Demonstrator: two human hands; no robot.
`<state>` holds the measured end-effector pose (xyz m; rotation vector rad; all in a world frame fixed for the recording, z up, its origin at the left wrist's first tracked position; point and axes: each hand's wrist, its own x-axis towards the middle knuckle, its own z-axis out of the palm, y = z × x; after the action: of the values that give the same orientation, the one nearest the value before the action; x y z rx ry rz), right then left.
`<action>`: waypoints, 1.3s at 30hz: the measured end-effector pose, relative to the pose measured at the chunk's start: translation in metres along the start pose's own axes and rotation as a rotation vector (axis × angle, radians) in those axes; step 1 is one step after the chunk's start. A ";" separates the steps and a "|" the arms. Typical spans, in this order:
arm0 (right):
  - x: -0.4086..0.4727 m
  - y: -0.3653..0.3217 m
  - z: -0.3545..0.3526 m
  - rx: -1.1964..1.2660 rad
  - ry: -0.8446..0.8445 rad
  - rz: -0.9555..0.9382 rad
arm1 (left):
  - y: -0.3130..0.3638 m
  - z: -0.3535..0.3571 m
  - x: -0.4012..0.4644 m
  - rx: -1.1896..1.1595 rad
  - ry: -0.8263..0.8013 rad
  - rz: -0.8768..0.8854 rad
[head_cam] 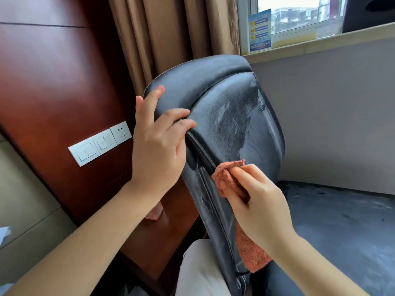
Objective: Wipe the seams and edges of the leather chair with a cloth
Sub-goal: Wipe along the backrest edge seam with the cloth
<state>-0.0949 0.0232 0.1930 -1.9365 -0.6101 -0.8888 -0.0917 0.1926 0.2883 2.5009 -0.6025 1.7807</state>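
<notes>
- Right hand (256, 201), lower right of center, is pinched around a bunched pink cloth (229, 178), pressing it into the side seam (205, 159) of the chair; the rest of the cloth hangs below the wrist.
- Left hand (159, 144), mid-frame, is loosely open, fingers (177, 114) draped over the upper left edge of the backrest, steadying it.
- The black leather chair (235, 116) fills the center and looks dusty, with streaky wipe marks.
- Left side: wall switches (100, 144) on a dark wood panel (53, 82).
- Farthest back, up top: tan curtain (166, 33) and window (299, 18).

Brown curtain (171, 35) hangs between wall switches (100, 144) and window (299, 16).
</notes>
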 end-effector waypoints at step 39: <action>-0.021 -0.017 0.007 -0.257 0.133 -0.285 | 0.012 -0.008 -0.017 -0.038 0.053 0.059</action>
<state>-0.1174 0.0365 0.1832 -2.0258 -0.7335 -1.3189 -0.1079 0.1884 0.2732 2.4282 -0.7065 1.8304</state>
